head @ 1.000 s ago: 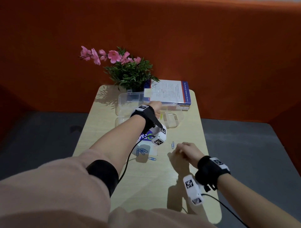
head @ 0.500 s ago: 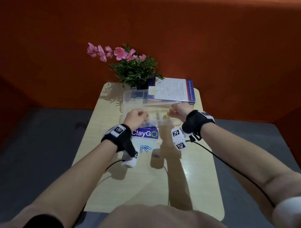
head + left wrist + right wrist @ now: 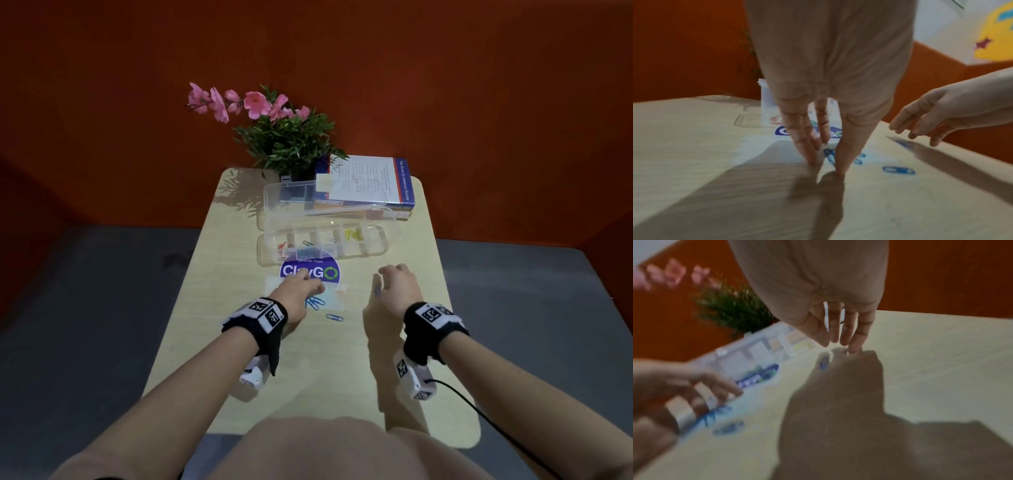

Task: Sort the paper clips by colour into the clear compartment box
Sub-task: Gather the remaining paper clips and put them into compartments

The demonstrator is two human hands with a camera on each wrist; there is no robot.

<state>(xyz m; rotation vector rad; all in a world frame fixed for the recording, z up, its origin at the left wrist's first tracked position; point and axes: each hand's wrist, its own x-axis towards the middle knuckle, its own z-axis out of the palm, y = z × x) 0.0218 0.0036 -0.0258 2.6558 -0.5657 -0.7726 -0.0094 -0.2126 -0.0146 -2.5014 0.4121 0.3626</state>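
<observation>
The clear compartment box [image 3: 383, 250] lies across the table with its lid up; it holds red [image 3: 282, 246], blue [image 3: 308, 253] and yellow [image 3: 352, 234] clips in separate cells. Several loose blue paper clips [image 3: 315, 303] lie on a clear plastic bag [image 3: 337, 301] in front of it. My left hand [image 3: 317, 287] [image 3: 826, 167] reaches down onto them, its straight fingertips [image 3: 809, 160] touching the table either side of one blue clip [image 3: 829, 156]. My right hand [image 3: 387, 274] [image 3: 838, 344] hovers with fingers spread just above a lone blue clip [image 3: 376, 291] [image 3: 824, 362]. Another blue clip [image 3: 334, 318] [image 3: 898, 170] lies apart.
A round ClayGo sticker [image 3: 310, 272] is on the table between box and clips. A potted plant with pink flowers [image 3: 284, 137] and a book [image 3: 370, 181] stand behind the box. The table [image 3: 239, 342] ends close on both sides, over grey floor.
Both hands have left the box and come back towards me, the left down onto the pile of blue clips, the right over the lone blue clip.
</observation>
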